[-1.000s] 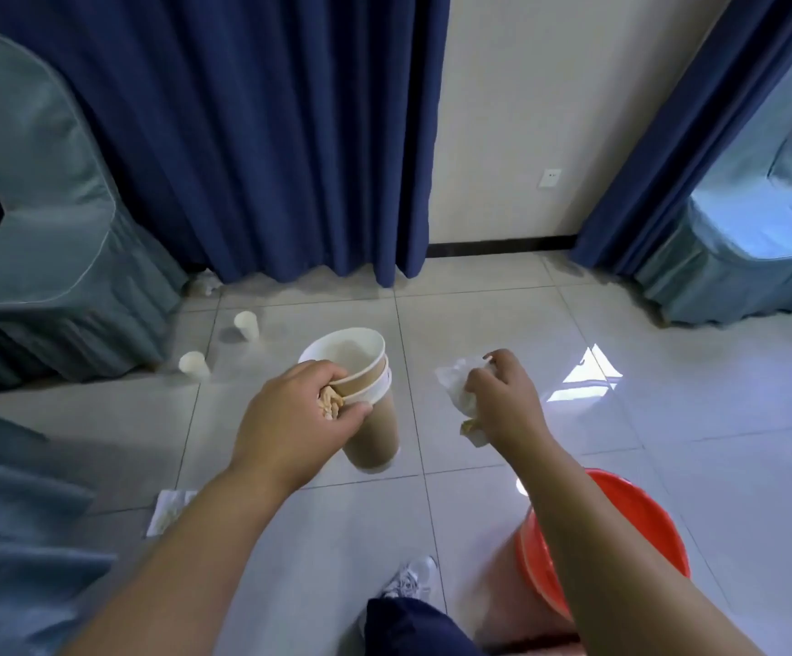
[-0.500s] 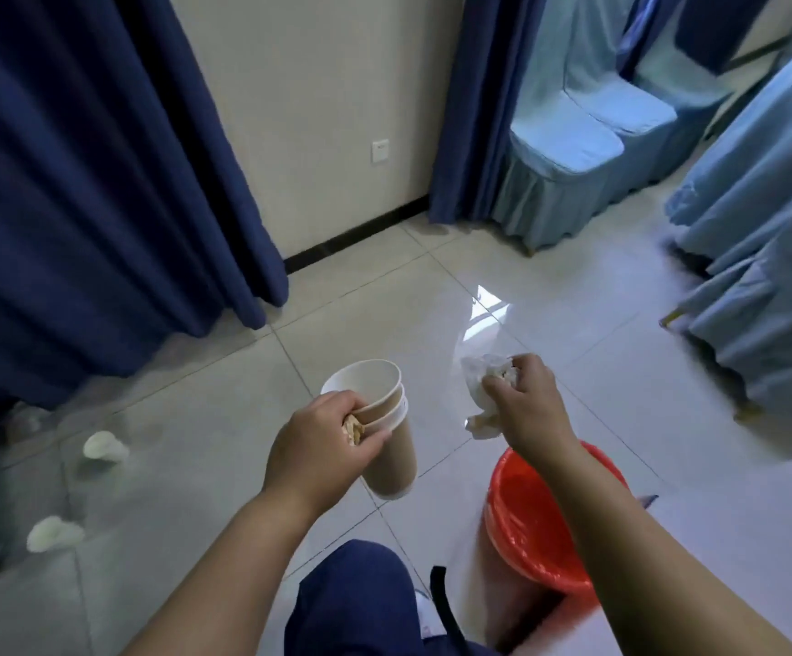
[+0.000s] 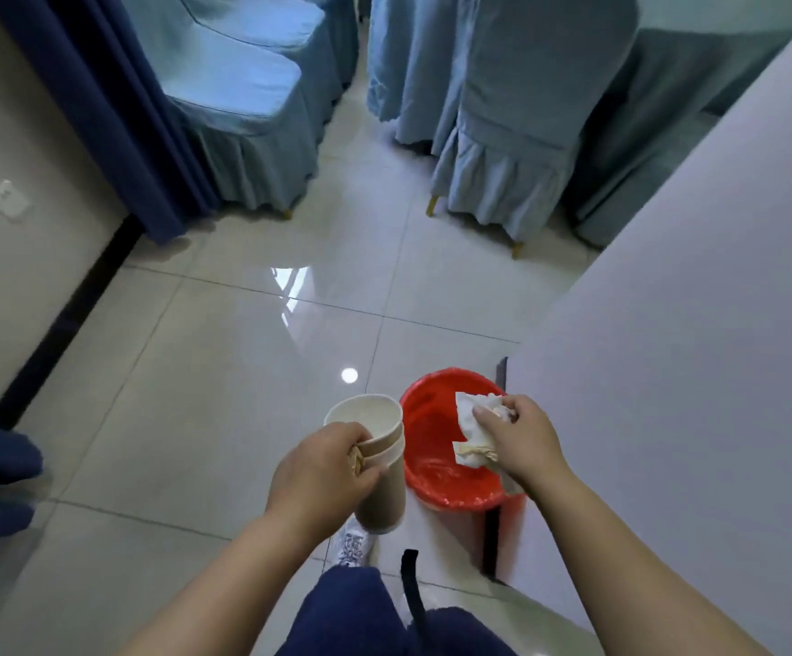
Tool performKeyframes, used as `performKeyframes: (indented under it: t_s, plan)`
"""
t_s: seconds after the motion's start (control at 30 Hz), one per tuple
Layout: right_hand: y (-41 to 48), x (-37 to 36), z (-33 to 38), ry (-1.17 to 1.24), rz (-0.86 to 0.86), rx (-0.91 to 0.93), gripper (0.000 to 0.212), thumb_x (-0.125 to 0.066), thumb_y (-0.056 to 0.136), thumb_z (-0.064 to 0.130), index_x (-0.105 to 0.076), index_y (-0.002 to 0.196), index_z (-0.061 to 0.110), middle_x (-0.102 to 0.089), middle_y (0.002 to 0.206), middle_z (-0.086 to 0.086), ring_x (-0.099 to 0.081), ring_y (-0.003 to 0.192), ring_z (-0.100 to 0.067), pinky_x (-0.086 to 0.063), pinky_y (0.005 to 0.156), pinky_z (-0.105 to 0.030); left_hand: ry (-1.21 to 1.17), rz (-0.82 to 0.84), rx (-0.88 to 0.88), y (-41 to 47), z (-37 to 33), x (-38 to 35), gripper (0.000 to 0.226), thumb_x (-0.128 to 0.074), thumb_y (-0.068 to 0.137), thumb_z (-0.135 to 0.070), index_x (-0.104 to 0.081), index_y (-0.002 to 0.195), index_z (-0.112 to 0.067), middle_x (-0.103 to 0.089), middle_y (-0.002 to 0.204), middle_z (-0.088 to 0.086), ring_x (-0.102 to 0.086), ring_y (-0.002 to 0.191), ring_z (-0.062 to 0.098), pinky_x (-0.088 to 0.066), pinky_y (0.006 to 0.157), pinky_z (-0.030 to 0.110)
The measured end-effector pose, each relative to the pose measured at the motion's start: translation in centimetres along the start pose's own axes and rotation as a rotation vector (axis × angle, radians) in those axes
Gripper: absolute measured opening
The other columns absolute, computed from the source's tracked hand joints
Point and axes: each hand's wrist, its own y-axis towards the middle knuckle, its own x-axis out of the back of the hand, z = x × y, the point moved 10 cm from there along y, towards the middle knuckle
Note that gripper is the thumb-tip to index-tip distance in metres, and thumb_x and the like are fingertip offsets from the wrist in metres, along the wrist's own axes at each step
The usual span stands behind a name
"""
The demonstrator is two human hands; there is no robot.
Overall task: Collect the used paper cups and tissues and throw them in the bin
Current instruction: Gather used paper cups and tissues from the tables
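**Swung round to the bin, both hands loaded**

Since half a second ago the whole view has turned from the wall to the chairs, and the round red plastic bin (image 3: 431,437) now sits right under the right hand (image 3: 517,440), standing on the glossy tiled floor (image 3: 223,371) beside the white table (image 3: 692,371).

That right hand pinches a crumpled white tissue (image 3: 472,419), stained at its lower edge, directly over the bin's mouth. It looks soft and near weightless. It'll likely flutter rather than drop, so I'd let it go low and centred.

The left hand (image 3: 318,471) curls round a nested stack of brown paper cups with white insides (image 3: 379,466), just left of the bin and roughly upright. A tan scrap seems trapped under the fingers.

The cups look light with thin walls, so they would crush easily. The grip belongs up near the rolled rims where they're stiffest, and that's where it is. Loosely nested, they could slide apart if tipped early, so the stack should be over the opening first.
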Motion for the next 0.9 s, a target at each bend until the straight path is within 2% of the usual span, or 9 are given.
performKeyframes:
  t_s: [0.17,0.27,0.33,0.53,0.67,0.77,0.83,0.9]
  plan:
    - [1.2,0.8,-5.1,0.054,-0.094,-0.189,0.035,-0.065,0.087,0.027,-0.055,0.117,0.012,-0.06,0.11,-0.003,-0.058,0.096,-0.021,-0.043,0.075,-0.028,0.104,0.176,-0.107,5.4,-1.7,-4.0,0.025,-0.064,0.085,-0.038,-0.059,0.108,-0.03,-0.064,0.105,-0.009,-0.058,0.088,0.012,-0.053,0.075,0.025]
    - [2.1,1.0,-8.0,0.07,-0.125,-0.272,0.034,-0.065,0.089,0.027,-0.053,0.118,0.014,-0.057,0.108,-0.001,-0.056,0.094,-0.019,-0.04,0.061,-0.022,0.137,0.249,-0.149,8.3,-3.2,-7.0,0.029,-0.063,0.086,-0.035,-0.058,0.114,-0.028,-0.063,0.111,-0.007,-0.055,0.09,0.011,-0.051,0.076,0.024]
    - [3.0,1.0,-9.8,0.078,-0.141,-0.316,0.034,-0.066,0.089,0.026,-0.053,0.118,0.015,-0.056,0.107,0.0,-0.056,0.094,-0.019,-0.039,0.058,-0.018,0.147,0.288,-0.162,10.1,-4.2,-9.2,0.029,-0.063,0.087,-0.033,-0.058,0.115,-0.026,-0.062,0.114,-0.006,-0.051,0.089,0.009,-0.049,0.077,0.023]
    - [7.3,0.0,-15.3,0.043,-0.152,-0.393,0.038,-0.065,0.089,0.031,-0.053,0.122,0.017,-0.057,0.119,-0.002,-0.057,0.103,-0.02,-0.049,0.081,-0.028,0.187,0.366,-0.174,15.4,-6.0,-17.2,0.029,-0.062,0.089,-0.03,-0.058,0.117,-0.022,-0.062,0.118,-0.004,-0.055,0.093,0.011,-0.05,0.08,0.023]
    - [11.0,-0.6,-19.4,0.036,-0.148,-0.418,0.039,-0.064,0.089,0.032,-0.053,0.123,0.016,-0.056,0.12,-0.003,-0.056,0.1,-0.018,-0.043,0.074,-0.023,0.223,0.407,-0.187,18.5,-6.0,-23.2,0.035,-0.062,0.09,-0.03,-0.056,0.123,-0.022,-0.058,0.125,-0.004,-0.056,0.1,0.012,-0.048,0.08,0.02]
    - [13.5,-1.1,-22.8,0.05,-0.145,-0.44,0.042,-0.066,0.087,0.034,-0.053,0.124,0.019,-0.055,0.124,-0.004,-0.057,0.104,-0.021,-0.047,0.08,-0.028,0.182,0.436,-0.212,20.2,-5.3,-27.1,0.054,-0.064,0.088,-0.032,-0.044,0.138,-0.027,-0.043,0.142,-0.008,-0.051,0.118,0.016,-0.044,0.083,0.018]
    - [14.8,-1.9,-24.2,0.087,-0.107,-0.431,0.054,-0.068,0.085,0.038,-0.048,0.133,0.021,-0.051,0.133,-0.002,-0.055,0.115,-0.022,-0.048,0.091,-0.032,0.182,0.448,-0.221,21.2,-4.6,-29.2,0.064,-0.065,0.087,-0.036,-0.035,0.144,-0.031,-0.033,0.148,-0.008,-0.048,0.123,0.016,-0.041,0.082,0.017]
    - [15.9,-2.9,-25.2,0.132,-0.053,-0.416,0.069,-0.067,0.08,0.049,-0.042,0.139,0.027,-0.05,0.138,0.003,-0.053,0.121,-0.02,-0.047,0.099,-0.039,0.184,0.462,-0.201,21.8,-4.0,-30.8,0.063,-0.064,0.087,-0.04,-0.034,0.143,-0.032,-0.03,0.148,-0.007,-0.048,0.122,0.017,-0.041,0.081,0.018]
